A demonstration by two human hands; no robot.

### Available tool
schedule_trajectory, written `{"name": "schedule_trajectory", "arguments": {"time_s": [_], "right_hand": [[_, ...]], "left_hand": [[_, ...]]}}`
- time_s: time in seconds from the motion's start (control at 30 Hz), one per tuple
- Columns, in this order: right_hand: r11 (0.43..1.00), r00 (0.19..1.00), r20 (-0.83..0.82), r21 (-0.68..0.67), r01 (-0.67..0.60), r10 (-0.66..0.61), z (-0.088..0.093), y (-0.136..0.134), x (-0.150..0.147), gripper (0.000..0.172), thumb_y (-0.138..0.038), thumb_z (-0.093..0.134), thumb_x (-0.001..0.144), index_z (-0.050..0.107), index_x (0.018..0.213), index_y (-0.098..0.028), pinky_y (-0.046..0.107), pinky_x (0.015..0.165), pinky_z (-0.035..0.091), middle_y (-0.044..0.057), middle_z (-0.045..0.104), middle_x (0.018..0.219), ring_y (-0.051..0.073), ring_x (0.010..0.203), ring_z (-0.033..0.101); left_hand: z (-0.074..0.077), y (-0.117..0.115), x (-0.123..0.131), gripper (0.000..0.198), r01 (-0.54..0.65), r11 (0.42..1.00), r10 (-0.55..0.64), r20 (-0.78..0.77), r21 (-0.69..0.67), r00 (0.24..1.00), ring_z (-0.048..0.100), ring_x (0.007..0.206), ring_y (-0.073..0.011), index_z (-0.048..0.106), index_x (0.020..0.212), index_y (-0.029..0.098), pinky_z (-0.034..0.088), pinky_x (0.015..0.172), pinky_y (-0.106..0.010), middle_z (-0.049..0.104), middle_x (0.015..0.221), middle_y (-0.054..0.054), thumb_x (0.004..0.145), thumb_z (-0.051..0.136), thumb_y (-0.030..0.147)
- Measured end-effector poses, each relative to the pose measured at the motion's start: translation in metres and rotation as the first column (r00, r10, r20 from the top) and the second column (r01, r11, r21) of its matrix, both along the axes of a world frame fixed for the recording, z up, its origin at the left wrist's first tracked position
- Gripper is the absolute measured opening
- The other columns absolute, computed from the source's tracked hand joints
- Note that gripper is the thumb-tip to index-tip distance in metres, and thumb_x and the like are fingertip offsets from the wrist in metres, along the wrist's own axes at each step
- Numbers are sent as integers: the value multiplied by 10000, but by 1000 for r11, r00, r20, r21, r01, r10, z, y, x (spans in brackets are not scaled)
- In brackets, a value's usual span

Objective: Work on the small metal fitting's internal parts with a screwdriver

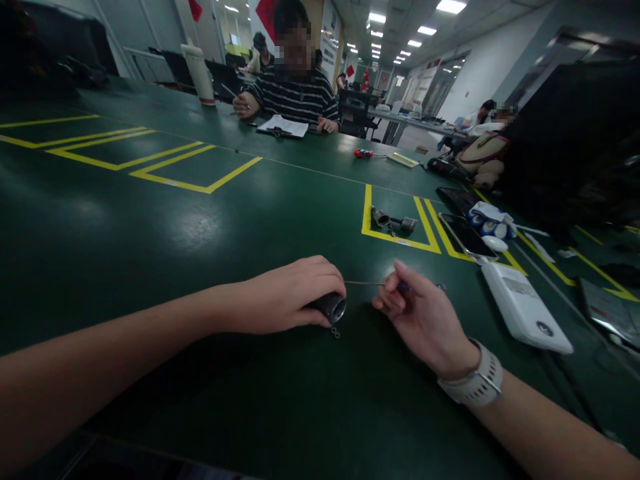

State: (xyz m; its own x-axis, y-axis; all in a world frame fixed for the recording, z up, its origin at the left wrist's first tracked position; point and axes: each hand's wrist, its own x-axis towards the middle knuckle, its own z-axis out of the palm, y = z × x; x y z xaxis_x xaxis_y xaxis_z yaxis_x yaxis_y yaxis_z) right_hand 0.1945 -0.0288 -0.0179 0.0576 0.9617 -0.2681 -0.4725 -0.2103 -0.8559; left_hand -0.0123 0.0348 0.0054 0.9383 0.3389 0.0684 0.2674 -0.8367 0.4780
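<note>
My left hand (300, 293) is wrapped over a dark metal piston (336, 309), a hollow cylinder lying on its side with its open end facing right. Most of the piston is hidden under the fingers. Beside its rim, small metal rings (335, 333) rest on the green table. My right hand (425, 313), with a pale watch strap at the wrist, has its fingers curled around a thin screwdriver (364, 283). Its slim shaft points left towards my left hand; the dark bluish handle is mostly covered. Whether the shaft's tip touches the piston is hidden.
Inside a yellow-taped square, more metal pistons (407, 225) lie with small parts. A white power bank (525, 307) and a phone (467, 235) are to the right. Farther off are a red screwdriver (363, 153), a clipboard (283, 125), a tall cup (199, 73) and a seated person (295, 93).
</note>
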Motion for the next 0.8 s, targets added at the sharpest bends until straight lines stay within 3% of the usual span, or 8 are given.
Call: {"name": "schedule_trajectory", "arguments": {"time_s": [0.13, 0.27, 0.4, 0.53, 0.67, 0.8], "right_hand": [[997, 998, -48, 70, -31, 35, -7, -3, 2, 283, -321, 530, 827, 588, 593, -174, 261, 572, 394, -55, 375, 437, 89, 460, 335], [968, 982, 122, 188, -163, 142, -13, -3, 5, 341, -323, 499, 851, 552, 545, -183, 293, 613, 399, -48, 394, 442, 105, 465, 370], [947, 944, 256, 192, -259, 206, -15, -7, 3, 365, -339, 520, 849, 531, 517, -187, 286, 629, 382, -56, 381, 427, 99, 462, 366], [938, 931, 282, 192, -290, 230, -12, -11, 1, 377, -352, 532, 835, 519, 498, -185, 270, 567, 349, -53, 384, 442, 92, 456, 337], [922, 909, 318, 191, -338, 268, -12, -12, 2, 380, -375, 519, 838, 516, 507, -188, 257, 481, 288, -48, 374, 446, 99, 457, 336], [907, 822, 501, 154, -391, 269, -8, -12, 4, 395, -401, 490, 858, 527, 527, -189, 244, 424, 244, -32, 421, 492, 99, 458, 368]], "left_hand": [[2, 10, -7, 226, -55, 998, 55, -27, 10, 998, 500, 972, -190, 572, 1016, 191, 379, 836, -299, 578, 1048, -50, 798, 598, 245], [1, 18, -12, 267, -165, 986, 164, -69, -12, 984, 529, 926, -175, 560, 1046, 198, 390, 799, -280, 585, 1014, -32, 790, 593, 266], [4, 21, -12, 276, -302, 952, 296, -103, -46, 950, 557, 848, -161, 558, 1046, 203, 405, 768, -276, 600, 957, -18, 778, 580, 268], [3, 20, -10, 274, -371, 909, 357, -104, -190, 928, 583, 733, -131, 542, 1037, 199, 430, 691, -252, 618, 883, -1, 767, 564, 246], [0, 18, -9, 294, -415, 820, 432, -48, -393, 900, 603, 664, -133, 523, 1039, 204, 443, 585, -232, 632, 817, 6, 750, 562, 240], [-3, 16, -8, 291, -401, 767, 476, 25, -501, 879, 614, 700, -155, 518, 1003, 201, 470, 570, -245, 632, 831, -4, 721, 586, 221]]}}
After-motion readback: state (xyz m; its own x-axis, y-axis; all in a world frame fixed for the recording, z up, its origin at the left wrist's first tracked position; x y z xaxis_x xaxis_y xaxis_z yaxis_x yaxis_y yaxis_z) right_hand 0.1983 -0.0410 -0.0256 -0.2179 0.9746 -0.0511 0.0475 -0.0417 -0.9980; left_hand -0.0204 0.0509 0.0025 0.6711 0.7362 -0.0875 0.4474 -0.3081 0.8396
